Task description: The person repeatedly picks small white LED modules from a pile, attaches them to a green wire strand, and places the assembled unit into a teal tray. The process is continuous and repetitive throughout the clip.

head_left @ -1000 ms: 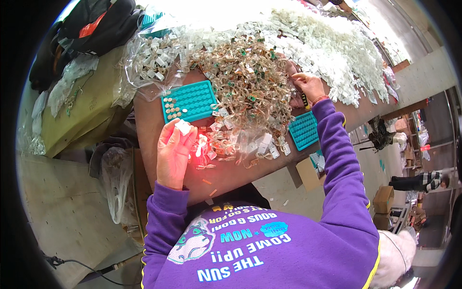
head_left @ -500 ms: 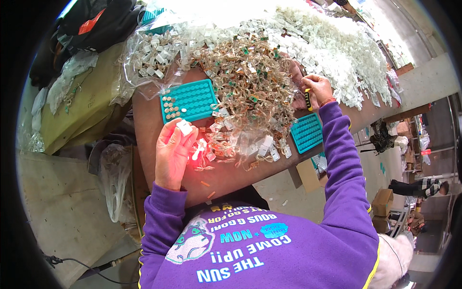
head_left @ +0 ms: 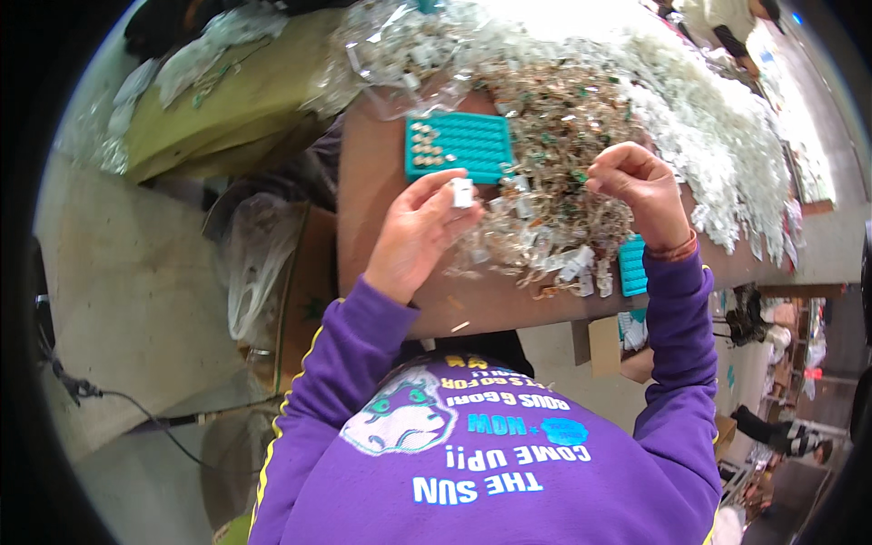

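White plug piece (head_left: 462,192) pinched in left hand (head_left: 413,238) – right hand (head_left: 639,186) closed on something tiny, can't tell what – line them up squarely.

The left hand (head_left: 413,238) pinches a small white plastic piece (head_left: 462,192) between thumb and fingertips, just below the teal tray (head_left: 472,145). A few pale parts sit in that tray's holes at its left end. To the right of the tray lies a heap of tangled brownish parts (head_left: 554,154), and the right hand (head_left: 639,186) is raised over it, fingers closed together. A second teal tray (head_left: 633,265) shows below that hand, near the brown table's (head_left: 372,200) edge.
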`<state>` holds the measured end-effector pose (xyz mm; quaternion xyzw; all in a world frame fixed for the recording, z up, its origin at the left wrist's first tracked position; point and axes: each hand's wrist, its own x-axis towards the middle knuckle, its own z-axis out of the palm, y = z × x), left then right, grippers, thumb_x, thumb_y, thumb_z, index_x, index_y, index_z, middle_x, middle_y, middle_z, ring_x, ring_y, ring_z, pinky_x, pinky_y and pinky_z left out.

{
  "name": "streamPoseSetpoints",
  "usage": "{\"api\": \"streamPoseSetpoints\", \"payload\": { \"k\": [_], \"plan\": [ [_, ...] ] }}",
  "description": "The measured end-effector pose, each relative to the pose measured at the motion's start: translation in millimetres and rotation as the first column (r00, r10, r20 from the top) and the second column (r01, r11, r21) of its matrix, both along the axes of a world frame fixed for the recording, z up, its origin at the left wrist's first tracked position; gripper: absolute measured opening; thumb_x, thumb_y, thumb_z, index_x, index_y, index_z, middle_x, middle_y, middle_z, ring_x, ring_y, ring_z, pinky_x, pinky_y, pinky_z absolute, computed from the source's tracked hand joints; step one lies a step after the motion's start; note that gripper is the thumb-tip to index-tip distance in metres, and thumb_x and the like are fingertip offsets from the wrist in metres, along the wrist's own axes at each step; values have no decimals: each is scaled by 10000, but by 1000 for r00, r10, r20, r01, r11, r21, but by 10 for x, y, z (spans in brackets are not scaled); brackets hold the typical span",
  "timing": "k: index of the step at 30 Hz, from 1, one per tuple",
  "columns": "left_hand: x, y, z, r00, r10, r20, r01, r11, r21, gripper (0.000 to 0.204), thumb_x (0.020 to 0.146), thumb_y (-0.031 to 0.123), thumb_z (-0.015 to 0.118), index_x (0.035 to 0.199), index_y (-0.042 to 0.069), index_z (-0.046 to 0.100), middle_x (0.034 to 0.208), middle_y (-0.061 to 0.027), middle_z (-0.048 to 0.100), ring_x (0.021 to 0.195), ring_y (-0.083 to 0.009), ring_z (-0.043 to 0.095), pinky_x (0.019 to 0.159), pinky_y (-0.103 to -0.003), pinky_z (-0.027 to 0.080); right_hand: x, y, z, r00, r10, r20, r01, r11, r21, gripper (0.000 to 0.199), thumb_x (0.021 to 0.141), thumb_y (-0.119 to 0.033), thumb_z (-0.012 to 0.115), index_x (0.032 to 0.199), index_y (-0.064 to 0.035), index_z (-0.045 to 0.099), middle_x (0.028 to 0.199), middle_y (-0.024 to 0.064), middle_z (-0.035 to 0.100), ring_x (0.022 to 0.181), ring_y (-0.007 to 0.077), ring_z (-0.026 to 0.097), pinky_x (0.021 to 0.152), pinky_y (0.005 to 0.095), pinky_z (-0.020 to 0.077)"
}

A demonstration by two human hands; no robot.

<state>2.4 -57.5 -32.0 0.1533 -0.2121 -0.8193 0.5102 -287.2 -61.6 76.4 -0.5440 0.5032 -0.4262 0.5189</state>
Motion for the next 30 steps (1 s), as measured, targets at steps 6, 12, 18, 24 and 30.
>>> {"api": "streamPoseSetpoints", "payload": {
  "k": [6, 12, 18, 24, 30],
  "plan": [
    [11, 7, 22, 1000, -11, 6, 11, 1000, -10, 305, 956, 167, 609, 1207, 0, 561, 1033, -94, 641, 922, -188, 650, 865, -326, 551, 1062, 42, -63, 866, 18, -500, -284, 841, -460, 166, 772, 18, 694, 923, -47, 719, 808, 67, 641, 717, 150, 633, 637, 259, 520],
    [-18, 20, 58, 1000, 1, 16, -2, 1000, 30, 256, 948, 155, 620, 1148, 1, 575, 1018, -92, 642, 884, -184, 662, 847, -314, 551, 1265, 42, -99, 753, -114, -648, -359, 754, -550, 259, 784, -4, 669, 1032, -76, 648, 785, 80, 630, 687, 211, 646, 604, 314, 534],
    [-30, 26, 90, 995, 5, 103, -6, 1000, 5, 228, 937, 131, 631, 1117, -1, 585, 1007, -81, 651, 884, -168, 662, 841, -302, 550, 1245, 78, -119, 682, -115, -722, -427, 738, -522, 268, 777, -9, 647, 1029, -92, 609, 820, 93, 625, 697, 249, 651, 595, 342, 541],
    [-41, 31, 72, 963, 68, 261, -28, 988, -153, 209, 924, 142, 653, 1077, 6, 611, 1007, -66, 662, 893, -153, 657, 839, -286, 546, 1260, 136, -133, 552, -141, -822, -512, 720, -468, 285, 767, -13, 632, 1035, -100, 583, 855, 99, 628, 714, 276, 655, 606, 358, 546],
    [-40, 55, 76, 983, 24, 181, -17, 999, -40, 237, 938, 157, 635, 1113, 2, 594, 1012, -79, 659, 879, -164, 661, 835, -302, 552, 1262, 164, -189, 763, -132, -633, -306, 789, -532, 187, 800, -18, 654, 978, -67, 627, 845, 95, 631, 709, 261, 656, 613, 333, 544]
  ]
}}
